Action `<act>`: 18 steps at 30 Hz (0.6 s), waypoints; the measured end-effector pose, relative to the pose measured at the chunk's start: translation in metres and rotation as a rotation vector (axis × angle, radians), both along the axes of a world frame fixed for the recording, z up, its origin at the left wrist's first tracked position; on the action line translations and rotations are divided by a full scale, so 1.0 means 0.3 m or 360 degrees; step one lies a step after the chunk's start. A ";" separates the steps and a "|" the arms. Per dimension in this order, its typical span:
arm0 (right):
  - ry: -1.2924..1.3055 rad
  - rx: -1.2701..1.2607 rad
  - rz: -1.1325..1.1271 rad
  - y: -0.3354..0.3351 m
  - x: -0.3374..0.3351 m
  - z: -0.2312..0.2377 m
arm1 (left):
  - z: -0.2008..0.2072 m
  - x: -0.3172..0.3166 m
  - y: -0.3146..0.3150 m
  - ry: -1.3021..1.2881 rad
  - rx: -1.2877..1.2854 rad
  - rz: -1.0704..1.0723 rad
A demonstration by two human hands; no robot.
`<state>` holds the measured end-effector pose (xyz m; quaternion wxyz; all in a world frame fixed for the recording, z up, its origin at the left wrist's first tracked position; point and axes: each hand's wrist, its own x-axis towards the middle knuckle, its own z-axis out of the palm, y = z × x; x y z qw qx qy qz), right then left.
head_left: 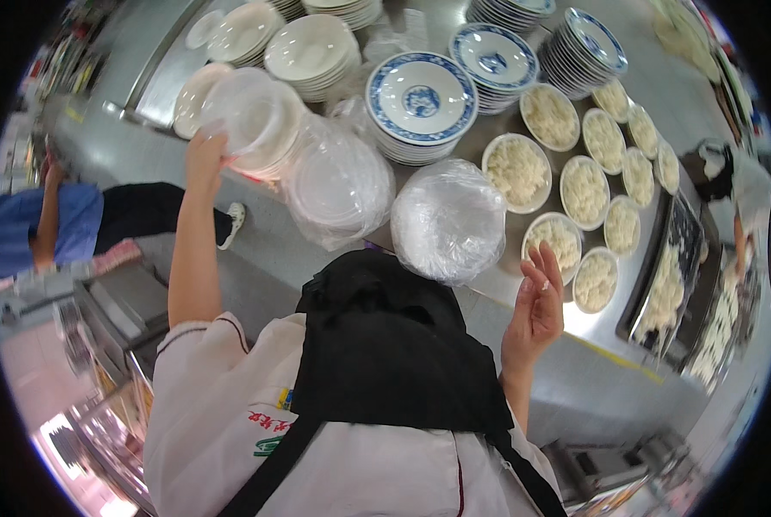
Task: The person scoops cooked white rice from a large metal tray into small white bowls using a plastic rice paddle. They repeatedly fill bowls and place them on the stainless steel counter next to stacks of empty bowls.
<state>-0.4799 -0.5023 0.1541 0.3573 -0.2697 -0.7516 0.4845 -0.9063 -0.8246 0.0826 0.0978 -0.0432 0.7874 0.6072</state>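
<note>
At the left of the counter, my left hand (205, 159) grips the rim of a translucent round plastic bowl or lid (246, 110); which of the two I cannot tell. It is held over a stack of white plates (284, 138), partly covering them. My right hand (536, 314) is raised near the counter's front edge, fingers apart and with nothing in it. Small white bits stick to its fingers. The nearest bowl of rice (553, 241) lies just beyond those fingertips. Two plastic-wrapped stacks, one bag of clear round containers (338, 185) and another wrapped bundle (450, 220), sit between my hands.
Blue-and-white plates (422, 96) stand in tall stacks at the back middle, white plates (312, 50) at the back left. Several rice bowls (585, 191) fill the right side, beside a dark tray of rice (661, 297). A person in blue (49, 224) stands left, another person (754, 194) right.
</note>
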 end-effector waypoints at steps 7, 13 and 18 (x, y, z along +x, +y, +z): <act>0.0139 -0.0256 -0.0640 -0.112 0.156 -0.062 | 0.299 0.141 0.140 0.0241 0.0309 -0.0480; 0.0343 -0.0481 -0.0396 -0.130 0.074 -0.007 | 0.123 0.656 0.526 -0.0013 0.0080 -0.1363; 0.0226 -0.1018 -0.0475 -0.063 0.196 -0.157 | -0.043 0.988 0.780 0.0345 0.0008 -0.1975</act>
